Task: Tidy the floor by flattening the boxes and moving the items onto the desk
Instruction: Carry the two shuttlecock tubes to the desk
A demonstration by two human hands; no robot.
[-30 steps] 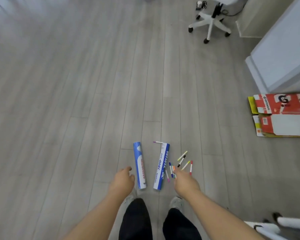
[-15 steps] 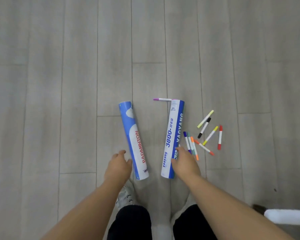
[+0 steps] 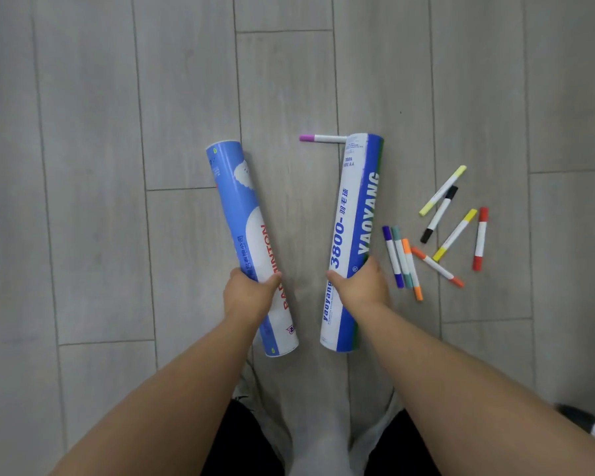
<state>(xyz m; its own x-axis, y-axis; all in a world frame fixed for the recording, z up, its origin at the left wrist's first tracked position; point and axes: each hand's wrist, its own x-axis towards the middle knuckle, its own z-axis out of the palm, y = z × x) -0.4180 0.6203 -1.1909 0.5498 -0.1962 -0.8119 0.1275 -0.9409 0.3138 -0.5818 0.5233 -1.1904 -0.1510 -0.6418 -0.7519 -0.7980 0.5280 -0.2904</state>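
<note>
— Grey floorboards (image 3: 117, 201): what is held?
— Left hand (image 3: 251, 293) grasps the BADMINTON tube (image 3: 241, 207), left of the YAOYANG tube (image 3: 358, 207), which the right hand (image 3: 359, 286) clasps; lifting both level seems wisest.

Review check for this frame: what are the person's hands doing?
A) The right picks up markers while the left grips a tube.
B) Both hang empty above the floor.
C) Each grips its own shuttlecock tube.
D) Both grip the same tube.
C: the left hand grips the BADMINTON tube and the right hand grips the YAOYANG tube, while the markers lie loose on the floor.
</note>
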